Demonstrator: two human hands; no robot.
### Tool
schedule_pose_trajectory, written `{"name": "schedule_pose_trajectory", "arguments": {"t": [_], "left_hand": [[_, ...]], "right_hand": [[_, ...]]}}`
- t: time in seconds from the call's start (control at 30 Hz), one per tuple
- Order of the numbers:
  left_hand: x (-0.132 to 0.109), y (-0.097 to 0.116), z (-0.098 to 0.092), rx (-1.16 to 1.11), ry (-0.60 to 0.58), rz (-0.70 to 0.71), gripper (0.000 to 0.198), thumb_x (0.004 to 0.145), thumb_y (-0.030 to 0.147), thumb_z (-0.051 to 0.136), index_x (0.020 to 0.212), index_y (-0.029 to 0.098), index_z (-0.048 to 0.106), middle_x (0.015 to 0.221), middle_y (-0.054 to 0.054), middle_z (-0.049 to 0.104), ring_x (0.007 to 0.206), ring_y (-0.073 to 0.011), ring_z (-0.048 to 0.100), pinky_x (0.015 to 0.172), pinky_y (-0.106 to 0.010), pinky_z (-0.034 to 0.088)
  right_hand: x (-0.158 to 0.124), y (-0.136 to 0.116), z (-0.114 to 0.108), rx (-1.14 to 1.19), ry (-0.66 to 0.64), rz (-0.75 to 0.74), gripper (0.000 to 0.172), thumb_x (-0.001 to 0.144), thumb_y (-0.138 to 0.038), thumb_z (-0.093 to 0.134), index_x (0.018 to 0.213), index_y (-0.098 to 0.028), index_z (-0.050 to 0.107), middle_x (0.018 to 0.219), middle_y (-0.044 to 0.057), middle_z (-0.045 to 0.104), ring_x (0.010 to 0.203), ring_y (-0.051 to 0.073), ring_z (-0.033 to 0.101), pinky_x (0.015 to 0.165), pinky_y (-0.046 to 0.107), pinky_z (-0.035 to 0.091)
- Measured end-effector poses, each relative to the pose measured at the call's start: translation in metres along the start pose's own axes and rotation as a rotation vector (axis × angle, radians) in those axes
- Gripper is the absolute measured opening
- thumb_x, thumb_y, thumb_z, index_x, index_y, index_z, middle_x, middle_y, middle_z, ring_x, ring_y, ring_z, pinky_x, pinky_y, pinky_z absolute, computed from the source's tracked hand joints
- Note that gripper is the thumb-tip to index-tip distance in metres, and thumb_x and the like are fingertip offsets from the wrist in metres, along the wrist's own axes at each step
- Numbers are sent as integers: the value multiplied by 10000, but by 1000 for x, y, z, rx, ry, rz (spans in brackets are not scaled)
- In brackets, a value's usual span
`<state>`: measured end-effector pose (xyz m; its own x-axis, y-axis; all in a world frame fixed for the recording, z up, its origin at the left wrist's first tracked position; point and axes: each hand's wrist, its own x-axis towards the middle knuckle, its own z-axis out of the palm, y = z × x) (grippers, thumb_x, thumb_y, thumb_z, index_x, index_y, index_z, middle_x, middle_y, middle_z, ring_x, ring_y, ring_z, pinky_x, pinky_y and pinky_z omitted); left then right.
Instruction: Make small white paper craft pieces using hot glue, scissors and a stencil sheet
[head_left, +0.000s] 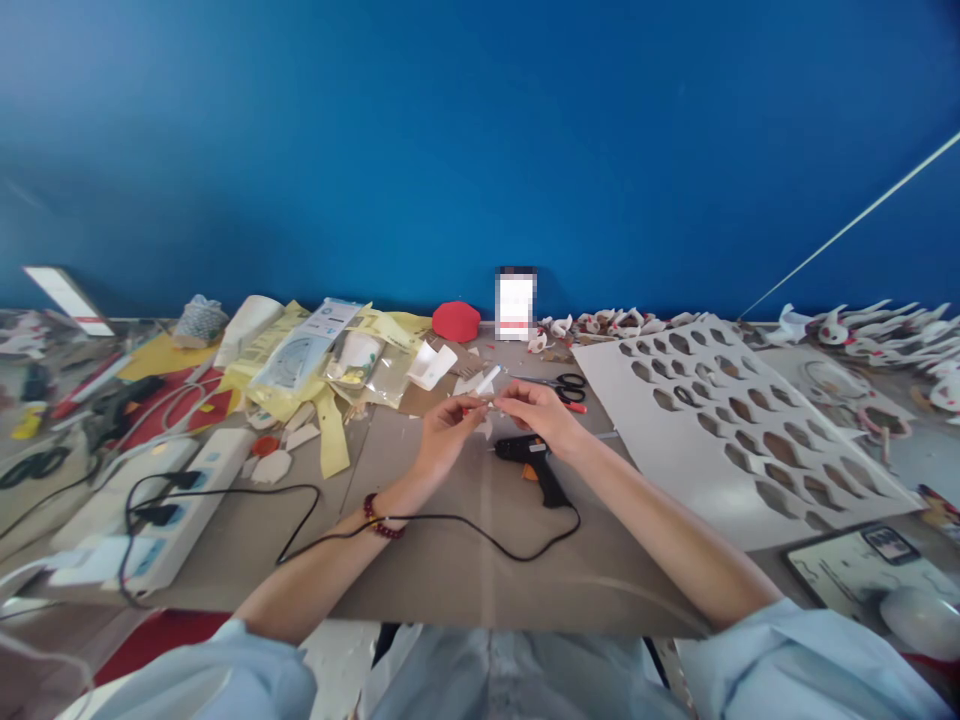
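Above the middle of the table, my left hand (448, 428) and my right hand (541, 412) meet at the fingertips. Both are closed in a pinch on a small white piece (486, 427), with a bit of red near the left fingertips. The fingers cover most of it, so its kind is unclear. Just below my right hand lies a black glue gun (551, 482), its nozzle pointing left and its cord running left under my forearm's bracelet area. Black-handled scissors (571, 386) lie behind my right hand, close to a red-orange pen-like item (576, 407).
A white sheet with many cut-out holes (720, 490) covers the right side. White shapes with red marks (862, 335) are piled behind it. On the left are a power strip (199, 510), plastic packets (307, 345) and yellow paper (332, 445). A blurred phone-like screen (516, 303) leans against the blue wall.
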<state>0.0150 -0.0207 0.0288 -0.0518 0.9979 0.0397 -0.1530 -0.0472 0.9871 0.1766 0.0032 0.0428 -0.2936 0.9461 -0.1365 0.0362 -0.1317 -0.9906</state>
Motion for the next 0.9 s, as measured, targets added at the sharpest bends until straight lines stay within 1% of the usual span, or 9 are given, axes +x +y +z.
{"name": "schedule_pose_trajectory", "arguments": {"t": [0.33,0.53,0.63,0.77,0.83,0.9], "left_hand": [[-2,3,1,-8,-6,-19,174,628,305,768,703,164,700,742,-25,695,602,-103,561,592,-235,444],[0,0,0,-5,1,-13,196,630,310,767,717,151,692,695,-13,675,591,-97,552,584,-224,433],[0,-1,0,-24,4,16,198,639,316,761,733,158,688,694,-7,673,620,-105,569,607,-230,446],[1,-2,-2,4,9,57,175,668,293,743,783,173,688,781,-20,694,702,-126,604,684,-257,473],[2,-2,-4,46,11,98,158,682,276,734,796,178,686,791,-21,695,709,-130,608,700,-266,478],[2,-3,-5,104,1,169,128,705,264,718,796,182,682,795,-21,691,722,-135,609,711,-273,482]], "right_hand": [[-1,-1,0,-34,12,5,296,684,-434,659,763,-155,601,586,-47,471,490,62,371,454,210,241],[-3,-4,0,-120,32,-53,276,709,-432,637,772,-165,608,634,-30,514,529,78,405,490,219,299],[-4,-4,0,-188,45,-129,259,717,-416,640,805,-175,607,689,-17,549,572,93,444,533,230,349],[-7,-6,0,-282,59,-297,237,723,-363,651,868,-187,587,774,3,562,636,110,481,575,239,397],[-9,-8,0,-332,75,-385,216,744,-326,635,905,-193,581,800,12,559,638,110,478,575,239,407],[-11,-10,-1,-391,86,-479,194,757,-288,628,923,-197,586,812,15,552,624,104,463,583,241,413]]}}
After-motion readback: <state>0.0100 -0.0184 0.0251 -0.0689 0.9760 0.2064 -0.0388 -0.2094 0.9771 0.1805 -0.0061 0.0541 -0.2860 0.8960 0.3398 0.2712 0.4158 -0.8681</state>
